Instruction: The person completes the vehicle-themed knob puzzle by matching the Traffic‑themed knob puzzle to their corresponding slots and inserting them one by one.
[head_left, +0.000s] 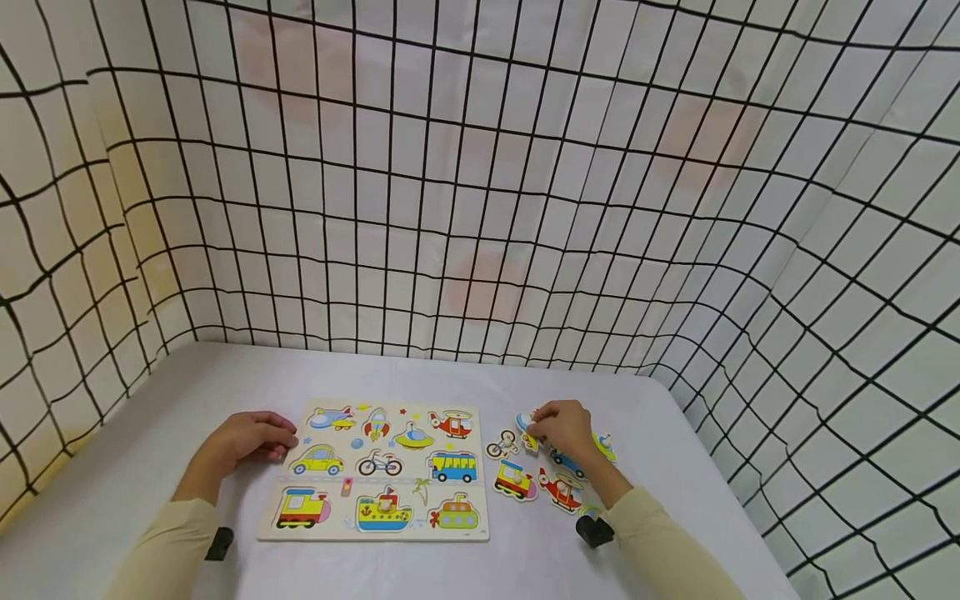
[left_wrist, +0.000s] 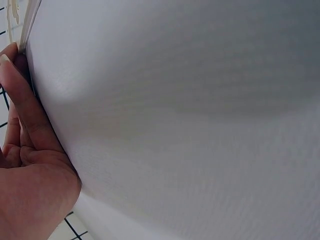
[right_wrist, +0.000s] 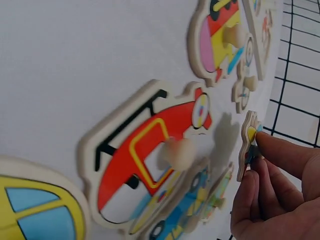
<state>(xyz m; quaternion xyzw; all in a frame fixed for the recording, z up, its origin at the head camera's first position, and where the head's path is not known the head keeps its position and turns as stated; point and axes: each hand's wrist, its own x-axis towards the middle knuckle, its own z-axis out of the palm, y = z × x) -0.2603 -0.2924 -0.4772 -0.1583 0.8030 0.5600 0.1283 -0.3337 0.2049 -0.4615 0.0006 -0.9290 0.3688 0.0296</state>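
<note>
My right hand (head_left: pixel 562 429) pinches a wooden airplane puzzle piece (head_left: pixel 527 423) by its knob side; in the right wrist view the piece (right_wrist: pixel 247 145) is tilted nearly edge-on above the table. Around that hand lie a bicycle piece (head_left: pixel 502 445), a train piece (head_left: pixel 515 481), a helicopter piece (head_left: pixel 561 492), a bus piece (head_left: pixel 567 465) and a flying saucer piece (head_left: pixel 604 447). A wooden puzzle board (head_left: pixel 375 533) with vehicle pictures lies to their left. On it sits a ship piece (head_left: pixel 384 510) with a knob. My left hand (head_left: pixel 251 435) rests at the board's left edge, fingers extended.
A yellow car piece (right_wrist: pixel 40 210) lies beside the helicopter, mostly hidden by my right wrist in the head view. White cloth (head_left: pixel 555 558) covers the table. Black netting (head_left: pixel 450 208) stands around the back and sides.
</note>
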